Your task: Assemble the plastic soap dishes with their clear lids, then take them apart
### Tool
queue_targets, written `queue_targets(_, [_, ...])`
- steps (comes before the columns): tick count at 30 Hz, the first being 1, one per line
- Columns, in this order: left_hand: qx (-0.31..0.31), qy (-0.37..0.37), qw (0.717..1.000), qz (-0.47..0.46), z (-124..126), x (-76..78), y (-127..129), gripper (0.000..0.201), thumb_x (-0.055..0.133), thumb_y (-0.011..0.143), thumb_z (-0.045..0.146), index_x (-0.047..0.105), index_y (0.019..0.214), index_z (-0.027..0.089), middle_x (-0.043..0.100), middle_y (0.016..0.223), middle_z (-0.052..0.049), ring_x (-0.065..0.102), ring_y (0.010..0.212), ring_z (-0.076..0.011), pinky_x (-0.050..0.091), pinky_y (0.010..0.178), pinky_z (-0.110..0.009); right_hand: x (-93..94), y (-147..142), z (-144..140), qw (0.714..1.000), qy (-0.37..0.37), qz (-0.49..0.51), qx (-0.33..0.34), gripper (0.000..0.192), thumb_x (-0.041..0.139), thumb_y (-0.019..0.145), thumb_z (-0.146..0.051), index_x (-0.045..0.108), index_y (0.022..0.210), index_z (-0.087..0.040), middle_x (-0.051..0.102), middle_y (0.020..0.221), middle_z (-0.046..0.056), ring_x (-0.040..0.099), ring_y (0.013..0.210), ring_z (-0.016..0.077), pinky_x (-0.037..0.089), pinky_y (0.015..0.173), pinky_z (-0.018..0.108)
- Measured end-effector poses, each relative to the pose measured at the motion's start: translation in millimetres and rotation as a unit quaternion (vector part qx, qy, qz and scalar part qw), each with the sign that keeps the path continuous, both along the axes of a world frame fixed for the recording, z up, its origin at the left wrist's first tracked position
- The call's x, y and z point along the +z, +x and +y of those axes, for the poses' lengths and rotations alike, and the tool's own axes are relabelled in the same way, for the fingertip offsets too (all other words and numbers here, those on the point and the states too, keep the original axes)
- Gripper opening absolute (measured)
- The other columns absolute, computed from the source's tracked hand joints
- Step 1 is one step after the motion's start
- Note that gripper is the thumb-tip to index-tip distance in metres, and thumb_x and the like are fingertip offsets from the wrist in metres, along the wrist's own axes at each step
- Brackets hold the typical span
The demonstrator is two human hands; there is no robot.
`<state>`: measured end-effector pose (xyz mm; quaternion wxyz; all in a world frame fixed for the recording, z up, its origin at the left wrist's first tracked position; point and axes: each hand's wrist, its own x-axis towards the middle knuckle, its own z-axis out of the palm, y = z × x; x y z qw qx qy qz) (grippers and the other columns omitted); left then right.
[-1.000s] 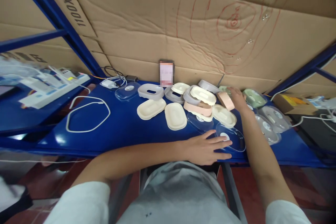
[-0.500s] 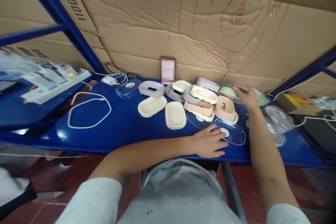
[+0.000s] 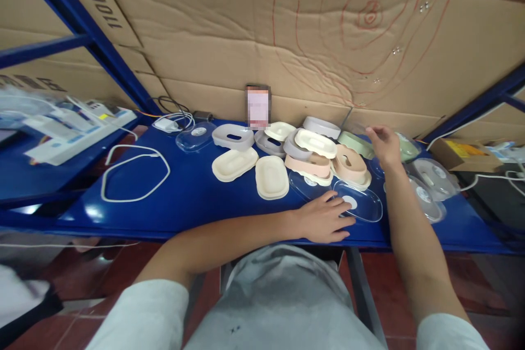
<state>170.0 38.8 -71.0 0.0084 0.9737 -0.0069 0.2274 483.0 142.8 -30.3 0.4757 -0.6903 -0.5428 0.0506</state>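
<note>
Left hand [image 3: 324, 219] is lying flat on the blue worktop [image 3: 192, 197] near its front edge, palm down, fingers [image 3: 342, 209] spread and loose, tips touching the near rim of a clear oval lid [image 3: 357, 202] with a white disc in its middle. Nothing pinched there.

Right hand [image 3: 383, 145] is reaching further back, over the right side of the pile, fingers partly curled around the edge of a clear lid [image 3: 361, 130] that is tilting up near the cardboard wall [image 3: 287, 38]. Grip looks like a light pinch but the lid is see-through, so contact is hard to confirm. Just under and beside that hand is sitting a pale green tray [image 3: 356, 143], and another green piece [image 3: 406, 147] is showing right of the wrist.

Pile between the hands: pink tray [image 3: 348, 163] with a slot, lying tilted on cream pieces; cream lid [image 3: 315, 143] on a grey base [image 3: 292, 149]; two cream lids [image 3: 271, 177] lying flat, side by side, left of the pile. Grey slotted tray [image 3: 233, 136] further left, with another clear lid [image 3: 196, 135] beside it. More clear lids [image 3: 430, 197] are stacking up right of the right forearm.

White cable loop [image 3: 133, 172] is lying on the worktop, well apart to the left. Blurred card [image 3: 257, 105] is leaning upright against the wall.
</note>
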Motion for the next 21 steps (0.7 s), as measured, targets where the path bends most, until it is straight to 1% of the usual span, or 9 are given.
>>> queue_targets(4, [0.000, -0.001, 1.000, 0.003, 0.2, -0.5, 0.2, 0.038, 0.055, 0.109, 0.043, 0.075, 0.130, 0.018, 0.068, 0.136, -0.016, 0.068, 0.115, -0.0283, 0.043, 0.112, -0.048, 4.8, -4.4, -3.8, 0.998, 0.015, -0.058, -0.027, 0.043, 0.057, 0.099, -0.057, 0.072, 0.121, -0.024, 0.075, 0.133, 0.013, 0.068, 0.127, 0.0320, 0.048, 0.116, 0.054])
queue_targets(7, [0.000, 0.001, 1.000, 0.002, 0.1, -0.4, 0.2, 0.038, 0.055, 0.109, 0.043, 0.074, 0.130, 0.018, 0.068, 0.137, -0.016, 0.068, 0.116, -0.0287, 0.043, 0.111, -0.049, 11.8, -11.6, -11.8, 0.987, -0.014, -0.154, -0.042, 0.040, 0.050, 0.102, -0.041, 0.070, 0.132, -0.023, 0.068, 0.147, 0.014, 0.056, 0.143, 0.0351, 0.036, 0.122, 0.060])
queue_targets(9, [0.001, 0.002, 1.000, 0.003, -0.3, -0.3, 0.2, 0.038, 0.055, 0.109, 0.043, 0.074, 0.130, 0.018, 0.068, 0.137, -0.016, 0.068, 0.116, -0.0288, 0.043, 0.112, -0.049, 15.4, -17.6, -16.5, 0.972, -0.057, -0.226, -0.036, 0.040, 0.047, 0.102, -0.033, 0.073, 0.129, -0.021, 0.072, 0.141, 0.014, 0.060, 0.137, 0.0350, 0.040, 0.119, 0.057])
queue_targets(11, [0.004, 0.004, 1.000, 0.003, -0.8, 0.0, 0.1, 0.038, 0.055, 0.109, 0.043, 0.075, 0.130, 0.018, 0.068, 0.137, -0.016, 0.068, 0.116, -0.0285, 0.043, 0.112, -0.048, 16.2, -24.0, -19.9, 0.958, -0.103, -0.267, -0.013, 0.037, 0.049, 0.100, -0.032, 0.077, 0.121, -0.023, 0.079, 0.121, 0.012, 0.070, 0.118, 0.0325, 0.051, 0.107, 0.048])
queue_targets(13, [0.006, 0.006, 1.000, 0.003, -1.3, 0.5, -0.2, 0.038, 0.055, 0.109, 0.043, 0.075, 0.131, 0.019, 0.068, 0.137, -0.016, 0.067, 0.117, -0.0284, 0.042, 0.113, -0.048, 14.1, -29.7, -22.1, 0.950, -0.141, -0.279, 0.003, 0.033, 0.055, 0.096, -0.035, 0.081, 0.114, -0.026, 0.081, 0.104, 0.010, 0.074, 0.102, 0.0313, 0.056, 0.095, 0.043])
queue_targets(15, [0.008, 0.007, 1.000, 0.004, -1.7, 1.0, -0.5, 0.037, 0.055, 0.109, 0.043, 0.075, 0.131, 0.019, 0.068, 0.136, -0.016, 0.067, 0.117, -0.0284, 0.041, 0.114, -0.049, 10.0, -33.4, -23.3, 0.939, -0.173, -0.296, 0.002, 0.032, 0.058, 0.094, -0.038, 0.082, 0.112, -0.028, 0.082, 0.105, 0.009, 0.075, 0.102, 0.0331, 0.057, 0.091, 0.044])
queue_targets(17, [0.010, 0.007, 1.000, 0.005, -1.8, 1.2, -0.6, 0.037, 0.055, 0.109, 0.043, 0.074, 0.131, 0.019, 0.068, 0.136, -0.016, 0.067, 0.116, -0.0281, 0.041, 0.114, -0.049, 5.5, -34.2, -23.7, 0.932, -0.194, -0.307, -0.006, 0.034, 0.057, 0.095, -0.040, 0.083, 0.113, -0.028, 0.081, 0.116, 0.011, 0.074, 0.108, 0.0350, 0.057, 0.093, 0.046])
queue_targets(19, [0.009, 0.008, 1.000, 0.005, -1.6, 0.9, -0.5, 0.038, 0.055, 0.109, 0.043, 0.074, 0.131, 0.019, 0.068, 0.136, -0.015, 0.067, 0.116, -0.0277, 0.041, 0.114, -0.048, 1.2, -32.2, -23.2, 0.927, -0.212, -0.309, -0.014, 0.039, 0.055, 0.096, -0.040, 0.081, 0.121, -0.025, 0.080, 0.123, 0.014, 0.074, 0.112, 0.0356, 0.057, 0.096, 0.048])
queue_targets(21, [0.006, 0.010, 1.000, 0.005, -1.2, 0.2, -0.2, 0.038, 0.054, 0.109, 0.043, 0.074, 0.131, 0.019, 0.068, 0.136, -0.015, 0.067, 0.116, -0.0275, 0.041, 0.114, -0.048, -2.8, -29.0, -21.5, 0.924, -0.226, -0.307, -0.024, 0.046, 0.054, 0.097, -0.040, 0.078, 0.131, -0.022, 0.080, 0.121, 0.016, 0.074, 0.111, 0.0360, 0.056, 0.100, 0.050])
